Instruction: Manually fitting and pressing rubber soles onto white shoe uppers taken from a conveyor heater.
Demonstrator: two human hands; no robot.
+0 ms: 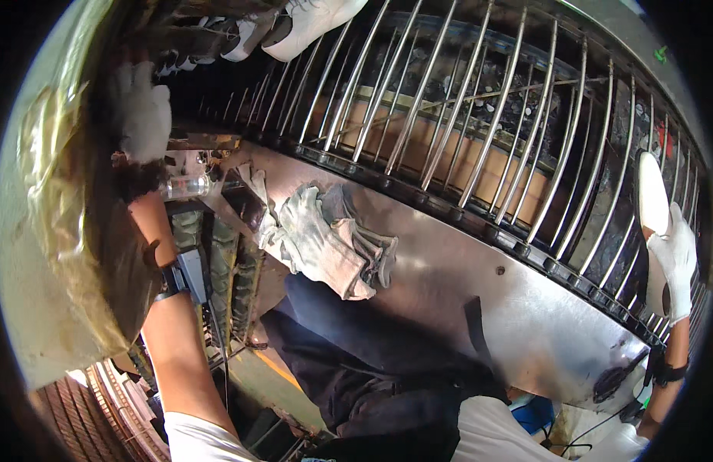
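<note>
Steel tabletop [449, 258], catching bright glare, runs diagonally beside a metal-rod conveyor [491, 127]; pale greenish floor [283, 394] with yellow stripe [278, 369] visible below.

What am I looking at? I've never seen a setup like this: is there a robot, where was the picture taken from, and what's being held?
There is no robot, just a person working by hand. The single picture comes from the left of two wide cameras worn on the head, looking down, so straight edges bend near its rim.

The white-gloved right hand has its grip on what looks like a white shoe, over a long rack of shiny metal bars. The white-gloved left hand is in the dim upper left; I can't tell whether it holds anything.

Between them, a loose pile of stained, off-white cloth gloves lies on a smooth, shiny metal ledge. More white shoes show near the top edge.
</note>
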